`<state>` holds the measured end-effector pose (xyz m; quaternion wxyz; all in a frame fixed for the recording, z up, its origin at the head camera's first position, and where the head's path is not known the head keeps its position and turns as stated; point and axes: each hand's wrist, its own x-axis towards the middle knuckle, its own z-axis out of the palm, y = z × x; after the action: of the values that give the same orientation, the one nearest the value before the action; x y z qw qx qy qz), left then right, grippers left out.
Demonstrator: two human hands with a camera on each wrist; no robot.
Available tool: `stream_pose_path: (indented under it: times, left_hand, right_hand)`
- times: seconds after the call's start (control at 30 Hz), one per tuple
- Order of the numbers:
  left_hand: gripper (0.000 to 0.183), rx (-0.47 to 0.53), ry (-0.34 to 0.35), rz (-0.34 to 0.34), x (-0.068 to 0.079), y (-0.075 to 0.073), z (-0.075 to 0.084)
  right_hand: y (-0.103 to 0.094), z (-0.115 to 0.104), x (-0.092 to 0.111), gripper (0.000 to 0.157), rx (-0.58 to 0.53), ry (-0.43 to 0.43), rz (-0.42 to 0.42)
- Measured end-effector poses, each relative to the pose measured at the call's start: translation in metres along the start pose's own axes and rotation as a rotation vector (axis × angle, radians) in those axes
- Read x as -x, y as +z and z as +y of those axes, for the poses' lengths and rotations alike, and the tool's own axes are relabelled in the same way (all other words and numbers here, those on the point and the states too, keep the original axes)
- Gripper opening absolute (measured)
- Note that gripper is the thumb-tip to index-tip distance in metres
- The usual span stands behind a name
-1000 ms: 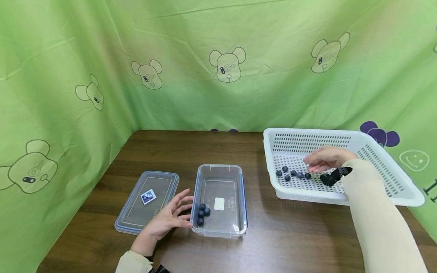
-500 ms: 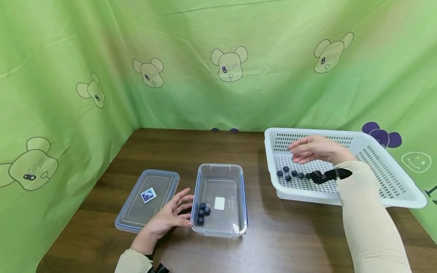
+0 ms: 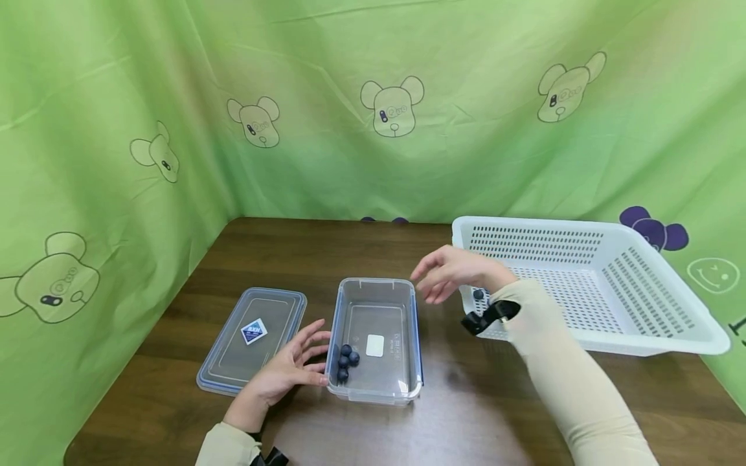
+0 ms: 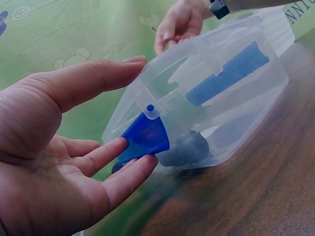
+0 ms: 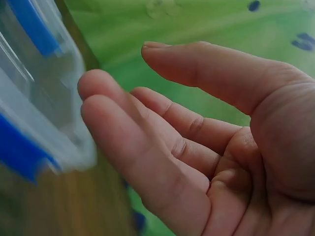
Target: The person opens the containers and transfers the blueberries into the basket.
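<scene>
My left hand point(image 3: 285, 372) rests against the left side of a clear plastic food box point(image 3: 410, 362). In the left wrist view its thumb lies at the box's rim and its fingertips touch a blue latch point(image 4: 147, 135). Several blueberries point(image 3: 344, 361) lie in the box's near left corner. Just right of the box's far right corner, my right hand point(image 3: 451, 268) hovers with fingers loosely bent. In the right wrist view its thumb point(image 5: 197, 61) stands apart from the fingers, and no object shows between them. Behind that wrist, a blueberry point(image 3: 478, 294) shows in the white basket point(image 3: 658, 340).
A clear lid with blue edging point(image 3: 233, 353) and a diamond label lies left of the box. The perforated basket stands at the table's right side. A green printed cloth point(image 3: 326, 175) hangs behind the brown wooden table point(image 3: 350, 252).
My right hand has risen out of the basket and moved left to the box's right side, its wrist now covering most of the basket's blueberries. My left hand and the box stay put.
</scene>
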<state>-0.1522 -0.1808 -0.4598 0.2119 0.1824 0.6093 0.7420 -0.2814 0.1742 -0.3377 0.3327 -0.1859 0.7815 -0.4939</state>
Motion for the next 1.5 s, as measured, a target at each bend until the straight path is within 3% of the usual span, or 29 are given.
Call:
stream_pose_path:
  times: [0.23,0.4,0.57,0.8,1.17,1.5]
  left_hand:
    - [0.11,0.003,-0.003,0.006,0.001,-0.001,0.002]
    - [0.11,0.011,-0.001,0.005,0.0,-0.001,0.002]
    - [0.11,0.011,-0.004,0.002,0.0,0.0,0.001]
    - [0.109,0.009,-0.015,0.012,0.003,-0.001,0.001]
    - [0.108,0.015,-0.022,-0.005,0.004,0.0,0.0]
    - [0.109,0.002,-0.032,-0.004,0.001,0.004,0.003]
  right_hand:
    - [0.049,-0.022,-0.038,0.039,0.043,-0.034,-0.115]
    - [0.078,-0.034,-0.06,0.031,0.083,0.033,-0.194]
    - [0.097,-0.027,-0.076,0.021,0.103,0.105,-0.206]
    - [0.117,-0.009,-0.096,0.006,0.137,0.129,-0.197]
    - [0.137,0.003,-0.101,0.012,0.222,0.183,-0.165]
    - [0.141,0.006,-0.1,0.013,0.153,0.182,-0.211]
